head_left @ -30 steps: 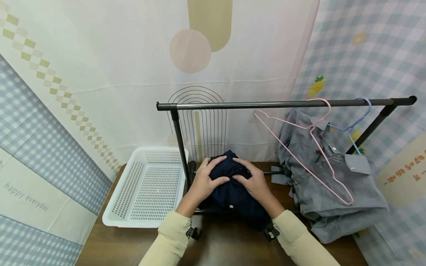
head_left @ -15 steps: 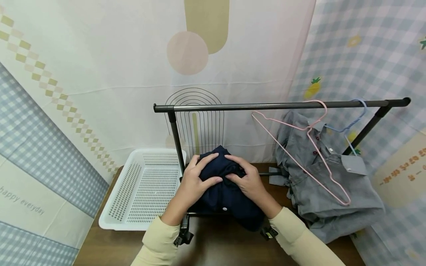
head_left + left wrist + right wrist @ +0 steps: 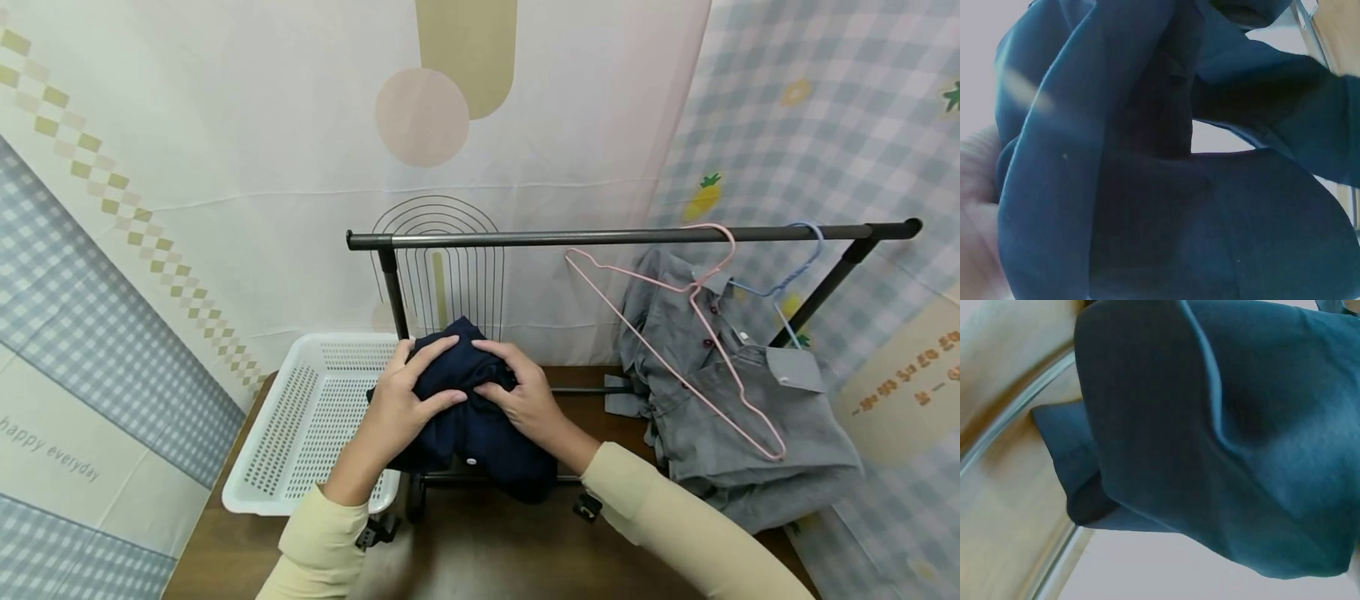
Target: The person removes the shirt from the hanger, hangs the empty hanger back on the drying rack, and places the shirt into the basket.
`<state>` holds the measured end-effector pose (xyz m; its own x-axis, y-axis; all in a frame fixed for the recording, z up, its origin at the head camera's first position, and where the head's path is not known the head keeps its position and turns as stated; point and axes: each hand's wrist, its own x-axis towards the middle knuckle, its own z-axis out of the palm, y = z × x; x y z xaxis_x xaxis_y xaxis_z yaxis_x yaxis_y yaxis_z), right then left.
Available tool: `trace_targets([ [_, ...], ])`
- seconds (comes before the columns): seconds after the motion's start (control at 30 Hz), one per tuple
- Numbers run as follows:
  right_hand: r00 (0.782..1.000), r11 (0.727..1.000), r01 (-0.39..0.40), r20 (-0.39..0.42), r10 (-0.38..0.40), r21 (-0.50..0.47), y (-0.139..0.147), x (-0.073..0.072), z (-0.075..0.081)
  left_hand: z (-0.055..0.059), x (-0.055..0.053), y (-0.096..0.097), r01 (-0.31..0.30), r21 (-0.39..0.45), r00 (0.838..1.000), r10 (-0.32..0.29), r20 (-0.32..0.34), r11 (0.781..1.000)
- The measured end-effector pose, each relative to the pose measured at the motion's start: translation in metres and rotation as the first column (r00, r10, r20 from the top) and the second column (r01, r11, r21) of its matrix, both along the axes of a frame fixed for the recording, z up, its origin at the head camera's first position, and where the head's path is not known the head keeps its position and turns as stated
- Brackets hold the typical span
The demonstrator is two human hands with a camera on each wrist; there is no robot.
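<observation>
A bunched navy garment with a white button, apparently a shirt (image 3: 487,442), is held between both hands in the head view. My left hand (image 3: 396,408) grips its left side, thumb on top and fingers over the upper folds. On the other side my right hand (image 3: 528,398) grips the cloth in the same way. The bundle overlaps the right edge of the white plastic basket (image 3: 247,454). Dark cloth (image 3: 1166,225) fills most of the left wrist view, with part of the hand at the left edge. Folds of the shirt (image 3: 1147,425) hang across the right wrist view.
A black clothes rack (image 3: 540,239) stands on the wooden table (image 3: 480,550). A pink hanger (image 3: 667,371) and a blue hanger (image 3: 787,283) hang from its bar. Grey clothing (image 3: 757,425) lies at the right. Patterned curtains (image 3: 225,125) surround the table.
Both hands have moved to the left with the navy shirt, bringing it from beside the rack's left post to the basket's right edge. The grip looks the same.
</observation>
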<state>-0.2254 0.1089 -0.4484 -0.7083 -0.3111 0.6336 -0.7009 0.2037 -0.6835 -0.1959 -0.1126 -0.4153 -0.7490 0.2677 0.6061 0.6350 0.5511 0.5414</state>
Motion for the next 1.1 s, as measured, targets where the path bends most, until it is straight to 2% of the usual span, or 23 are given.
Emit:
trace_targets([
  [0.23, 1.000, 1.000, -0.015, 0.008, 0.015, 0.001, -0.019, -0.001, 0.003, 0.006, 0.001, -0.018, -0.017, -0.024, 1.000, 0.017, 0.000, 1.000],
  [0.37, 0.999, 0.999, -0.037, 0.027, 0.038, -0.017, -0.034, 0.001, 0.006, 0.013, 0.006, -0.030, -0.033, -0.049, 0.998, 0.031, -0.049, 0.998],
  [0.6, 0.992, 0.986, -0.120, 0.037, 0.125, -0.113, -0.062, 0.007, 0.021, 0.040, 0.019, -0.053, -0.041, -0.097, 0.988, 0.025, -0.154, 0.994],
  [0.73, 0.985, 0.973, -0.162, 0.032, 0.169, -0.165, -0.078, 0.009, 0.032, 0.058, 0.024, -0.068, -0.049, -0.115, 0.985, 0.030, -0.168, 0.992],
  [0.83, 0.984, 0.971, -0.167, 0.031, 0.174, -0.174, -0.090, 0.006, 0.035, 0.065, 0.022, -0.078, -0.050, -0.118, 0.986, 0.030, -0.165, 0.992],
  [0.93, 0.987, 0.978, -0.145, 0.047, 0.153, -0.149, -0.100, 0.001, 0.030, 0.061, 0.015, -0.087, -0.049, -0.111, 0.988, 0.032, -0.149, 0.993],
  [1.1, 0.989, 0.996, -0.076, 0.127, 0.082, -0.048, -0.114, -0.004, 0.013, 0.037, 0.002, -0.100, -0.077, -0.121, 0.994, 0.068, -0.081, 0.990],
])
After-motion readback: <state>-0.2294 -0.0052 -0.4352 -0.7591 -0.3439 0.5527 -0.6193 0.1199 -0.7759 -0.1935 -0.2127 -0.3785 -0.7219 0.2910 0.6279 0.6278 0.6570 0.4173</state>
